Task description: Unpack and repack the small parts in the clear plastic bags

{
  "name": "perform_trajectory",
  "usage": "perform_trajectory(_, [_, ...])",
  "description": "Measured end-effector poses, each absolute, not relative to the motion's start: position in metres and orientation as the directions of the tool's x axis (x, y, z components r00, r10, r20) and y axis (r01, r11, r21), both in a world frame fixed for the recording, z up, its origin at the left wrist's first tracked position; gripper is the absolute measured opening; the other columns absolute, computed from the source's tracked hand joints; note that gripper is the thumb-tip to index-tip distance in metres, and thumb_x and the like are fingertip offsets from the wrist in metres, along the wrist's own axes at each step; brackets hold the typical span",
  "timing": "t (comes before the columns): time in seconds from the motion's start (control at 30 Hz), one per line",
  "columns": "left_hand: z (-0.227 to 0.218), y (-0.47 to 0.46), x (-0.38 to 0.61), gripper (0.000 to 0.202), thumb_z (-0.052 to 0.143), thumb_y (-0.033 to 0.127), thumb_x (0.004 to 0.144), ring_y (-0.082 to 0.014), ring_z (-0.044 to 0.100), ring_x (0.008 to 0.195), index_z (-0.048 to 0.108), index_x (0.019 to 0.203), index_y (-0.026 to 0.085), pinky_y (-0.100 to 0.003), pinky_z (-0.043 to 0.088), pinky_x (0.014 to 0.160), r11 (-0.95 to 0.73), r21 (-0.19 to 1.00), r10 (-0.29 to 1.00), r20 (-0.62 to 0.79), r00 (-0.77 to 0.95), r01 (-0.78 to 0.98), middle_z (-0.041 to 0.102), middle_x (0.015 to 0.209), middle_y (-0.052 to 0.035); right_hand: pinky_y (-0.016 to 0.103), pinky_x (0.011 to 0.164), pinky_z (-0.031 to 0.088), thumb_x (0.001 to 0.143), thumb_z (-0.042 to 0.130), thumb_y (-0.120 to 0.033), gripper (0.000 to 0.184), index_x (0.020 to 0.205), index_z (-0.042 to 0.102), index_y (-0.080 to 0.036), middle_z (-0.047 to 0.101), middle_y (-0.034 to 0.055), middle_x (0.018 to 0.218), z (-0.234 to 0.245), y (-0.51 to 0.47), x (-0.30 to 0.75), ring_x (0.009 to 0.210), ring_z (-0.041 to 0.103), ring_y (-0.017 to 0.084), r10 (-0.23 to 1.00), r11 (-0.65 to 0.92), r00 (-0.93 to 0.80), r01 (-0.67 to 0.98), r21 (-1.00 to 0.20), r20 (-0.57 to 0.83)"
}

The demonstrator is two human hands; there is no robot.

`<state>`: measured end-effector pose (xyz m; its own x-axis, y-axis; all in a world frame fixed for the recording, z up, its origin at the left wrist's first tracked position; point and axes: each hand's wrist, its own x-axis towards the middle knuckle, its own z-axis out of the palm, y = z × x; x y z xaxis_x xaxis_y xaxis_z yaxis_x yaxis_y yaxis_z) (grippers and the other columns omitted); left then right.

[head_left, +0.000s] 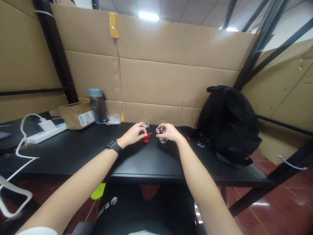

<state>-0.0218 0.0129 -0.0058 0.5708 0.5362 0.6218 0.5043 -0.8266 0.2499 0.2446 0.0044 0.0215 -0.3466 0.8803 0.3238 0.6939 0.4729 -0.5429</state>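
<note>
Over the middle of the black table, my left hand [136,133] has its thumb and fingers pinched at a red cord [145,139]. Part of the cord lies bunched on the table below the fingertips, and a thin loop sticks out to the right. My right hand [169,132] is closed on a small clear round piece [158,131], possibly a lid. Right under it stands a small clear container [163,141]; whether the two touch is hard to see. Behind my left fingers lies a small clear packet [145,124], partly hidden.
A black backpack [227,124] and a dark phone-like slab [190,133] are on the right, with small keyring-like metal pieces [201,144]. To the left are a bottle [98,107], a cardboard box [75,116] and a white power strip [46,133]. Cardboard panels [156,81] stand behind.
</note>
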Motion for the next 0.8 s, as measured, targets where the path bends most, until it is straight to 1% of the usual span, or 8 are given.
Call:
perform_trajectory(0.1, [-0.007,0.016,-0.028,0.019,0.069,0.037,0.089,-0.0206,0.063,0.092,0.074,0.082,0.021,-0.035,0.05,0.089,-0.79,0.233,0.582,0.574,0.576,0.566,0.063,0.099,-0.0055,0.024,0.067,0.048,0.062,0.088,-0.04,0.046,0.1,0.076,-0.018,0.075,0.0037,0.088,0.024,0.006,0.258,0.078,0.068,0.017,0.918,0.394,-0.319,0.798,-0.457,0.235])
perform_trajectory(0.2, [-0.006,0.015,-0.028,0.02,0.07,0.038,0.088,-0.0194,0.064,0.086,0.076,0.079,0.021,-0.032,0.049,0.083,-0.783,0.228,0.597,0.536,0.597,0.579,0.065,0.093,-0.0049,0.024,0.068,0.048,0.06,0.089,-0.043,0.049,0.1,0.077,-0.018,0.076,0.0041,0.089,0.022,0.008,0.266,0.081,0.069,0.019,0.938,0.346,-0.32,0.833,-0.431,0.134])
perform_trajectory(0.37, [-0.005,0.013,-0.025,0.017,0.073,0.037,0.085,-0.0193,0.065,0.086,0.077,0.078,0.022,-0.031,0.049,0.082,-0.777,0.232,0.609,0.514,0.605,0.585,0.067,0.09,-0.0045,0.025,0.071,0.049,0.057,0.091,-0.042,0.054,0.103,0.077,-0.019,0.077,0.0037,0.093,0.015,0.017,0.271,0.082,0.069,0.019,0.933,0.336,-0.36,0.841,-0.424,0.024])
perform_trajectory(0.53, [-0.006,0.012,-0.026,0.02,0.071,0.038,0.087,-0.019,0.066,0.086,0.079,0.079,0.022,-0.03,0.049,0.082,-0.772,0.276,0.622,0.515,0.59,0.573,0.069,0.091,-0.0045,0.026,0.077,0.05,0.058,0.09,-0.041,0.061,0.113,0.076,-0.02,0.077,0.0047,0.1,0.011,0.022,0.273,0.086,0.07,0.02,0.923,0.35,-0.385,0.844,-0.407,-0.005])
perform_trajectory(0.6, [-0.006,0.013,-0.026,0.023,0.068,0.042,0.089,-0.0191,0.066,0.086,0.078,0.084,0.022,-0.031,0.049,0.082,-0.776,0.29,0.616,0.538,0.574,0.561,0.07,0.092,-0.0046,0.026,0.078,0.05,0.059,0.09,-0.04,0.061,0.115,0.076,-0.021,0.077,0.0046,0.102,0.011,0.022,0.272,0.086,0.071,0.02,0.921,0.349,-0.389,0.85,-0.394,-0.023])
perform_trajectory(0.67, [-0.008,0.016,-0.026,0.027,0.061,0.044,0.094,-0.0198,0.066,0.088,0.075,0.095,0.021,-0.031,0.049,0.084,-0.771,0.291,0.614,0.576,0.54,0.567,0.071,0.097,-0.0054,0.026,0.079,0.051,0.06,0.089,-0.038,0.061,0.117,0.076,-0.022,0.077,0.0047,0.103,0.011,0.021,0.271,0.087,0.071,0.021,0.919,0.349,-0.393,0.851,-0.392,-0.037])
perform_trajectory(0.73, [-0.01,0.023,-0.028,0.029,0.053,0.041,0.098,-0.0214,0.066,0.094,0.071,0.105,0.02,-0.034,0.05,0.088,-0.754,0.262,0.614,0.607,0.504,0.603,0.07,0.103,-0.0073,0.027,0.08,0.051,0.061,0.089,-0.039,0.062,0.119,0.075,-0.022,0.077,0.0047,0.103,0.011,0.02,0.27,0.088,0.071,0.021,0.919,0.344,-0.393,0.85,-0.399,-0.044])
perform_trajectory(0.8, [-0.014,0.034,-0.03,0.029,0.05,0.037,0.099,-0.0237,0.065,0.102,0.067,0.113,0.019,-0.037,0.05,0.093,-0.719,0.201,0.624,0.607,0.492,0.665,0.068,0.11,-0.0099,0.027,0.082,0.051,0.062,0.088,-0.04,0.065,0.123,0.073,-0.024,0.077,0.0051,0.105,0.011,0.019,0.268,0.09,0.072,0.022,0.92,0.341,-0.39,0.85,-0.4,-0.044])
